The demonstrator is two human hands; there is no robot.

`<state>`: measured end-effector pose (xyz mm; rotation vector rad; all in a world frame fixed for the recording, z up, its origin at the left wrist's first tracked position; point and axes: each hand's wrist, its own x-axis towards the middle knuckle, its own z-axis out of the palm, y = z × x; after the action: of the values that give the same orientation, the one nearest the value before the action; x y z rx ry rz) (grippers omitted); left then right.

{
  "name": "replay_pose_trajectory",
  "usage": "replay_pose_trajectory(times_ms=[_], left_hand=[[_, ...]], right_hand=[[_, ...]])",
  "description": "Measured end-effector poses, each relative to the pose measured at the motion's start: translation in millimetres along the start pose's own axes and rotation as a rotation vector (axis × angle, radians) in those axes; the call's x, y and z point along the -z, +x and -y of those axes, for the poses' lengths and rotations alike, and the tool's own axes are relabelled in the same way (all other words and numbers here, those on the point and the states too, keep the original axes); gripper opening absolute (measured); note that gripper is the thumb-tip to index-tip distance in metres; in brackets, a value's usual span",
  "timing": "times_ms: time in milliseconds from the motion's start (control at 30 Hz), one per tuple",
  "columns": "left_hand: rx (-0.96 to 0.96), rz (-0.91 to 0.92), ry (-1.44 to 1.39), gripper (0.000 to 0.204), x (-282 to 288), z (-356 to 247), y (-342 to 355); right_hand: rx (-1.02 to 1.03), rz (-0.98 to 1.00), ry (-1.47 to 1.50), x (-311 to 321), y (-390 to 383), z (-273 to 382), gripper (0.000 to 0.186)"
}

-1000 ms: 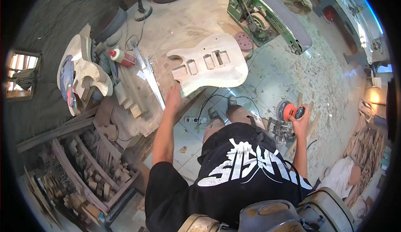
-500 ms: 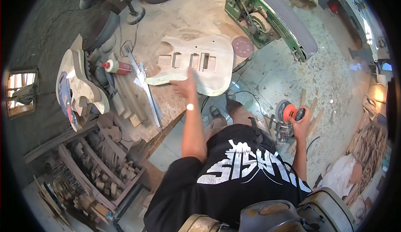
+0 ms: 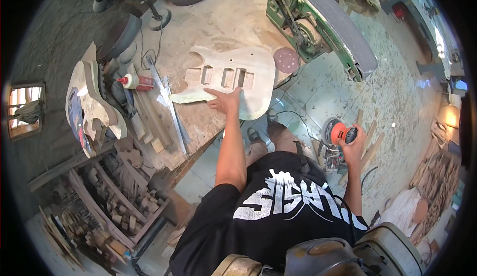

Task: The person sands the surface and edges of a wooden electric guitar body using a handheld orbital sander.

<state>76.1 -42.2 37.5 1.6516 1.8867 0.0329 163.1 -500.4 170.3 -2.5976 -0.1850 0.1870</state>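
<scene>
A pale, unfinished electric guitar body (image 3: 261, 72) with routed pockets lies on the workbench (image 3: 218, 15), its lower edge out past the bench edge. My left hand (image 3: 226, 101) rests on the body's near side, fingers spread, the thumb close to the pockets. Off to the right, my right hand (image 3: 353, 147) is wrapped round an orange and black orbital sander (image 3: 339, 132), held in the air away from the body. A round reddish sanding disc (image 3: 286, 58) with holes sits beside the body's right end.
A green belt sander (image 3: 318, 32) stands at the far right of the bench. On the left are a glue bottle (image 3: 136, 82), metal rulers (image 3: 171, 109), wood strips and stacked guitar bodies (image 3: 97, 112). A desk lamp (image 3: 159, 20) stands behind. Another power tool (image 3: 332, 157) is below the sander.
My left hand has settled on the guitar body, its fingers now spread over the near edge. The body appears slightly lower and further left; the sander has shifted slightly left.
</scene>
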Motion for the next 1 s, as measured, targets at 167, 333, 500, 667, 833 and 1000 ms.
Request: replay_pose_trajectory(times_ms=[167, 333, 500, 667, 833, 1000], left_hand=[[-0.310, 0.025, 0.142, 0.157, 13, 26, 35], [-0.660, 0.296, 0.224, 0.162, 40, 30, 66], [-0.866, 0.473, 0.473, 0.159, 74, 25, 100], [-0.918, 0.413, 0.341, 0.132, 75, 45, 124], [-0.742, 0.125, -0.080, 0.083, 37, 55, 97], [-0.744, -0.147, 0.103, 0.069, 37, 42, 75]], right_hand=[[0.036, -0.012, 0.035, 0, -4, 4, 0.080], [0.140, 0.007, -0.018, 4, -3, 17, 0.079], [0.136, 0.132, -0.047, 0, -4, 60, 0.075], [0.311, 0.210, -0.041, -28, 1, 99, 0.072], [0.483, 0.346, -0.005, -65, 19, 141, 0.068], [0.641, 0.487, -0.052, -103, 48, 188, 0.063]])
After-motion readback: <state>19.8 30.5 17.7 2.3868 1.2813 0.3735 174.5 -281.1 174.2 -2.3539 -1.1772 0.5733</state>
